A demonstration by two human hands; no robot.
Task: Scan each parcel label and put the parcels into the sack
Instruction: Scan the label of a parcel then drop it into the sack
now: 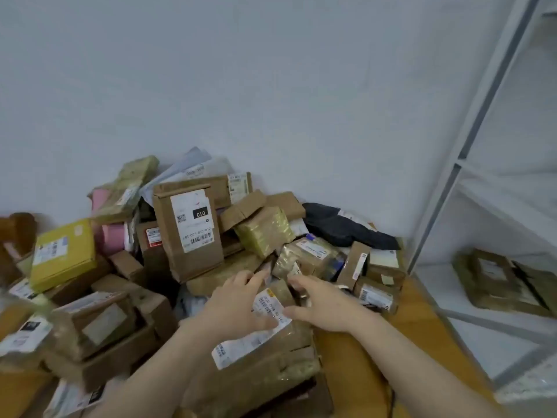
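Note:
A heap of several parcels lies on a wooden surface against the wall. Nearest me is a taped brown parcel (271,366) with a white label (259,327) across its top. My left hand (238,303) lies on the label's left side, fingers stretched forward. My right hand (325,303) reaches in from the right, its thumb at the label's edge and its fingers extended over the parcel's far corner. A tall brown box (188,230) marked 010 stands upright behind. No sack and no scanner are in view.
A yellow box (64,254) and pink mailers (110,236) lie at left, a dark bag (340,226) at right rear. White metal shelving (470,164) stands at right, with a wrapped parcel (500,282) on its low shelf. Bare wood (416,300) shows between.

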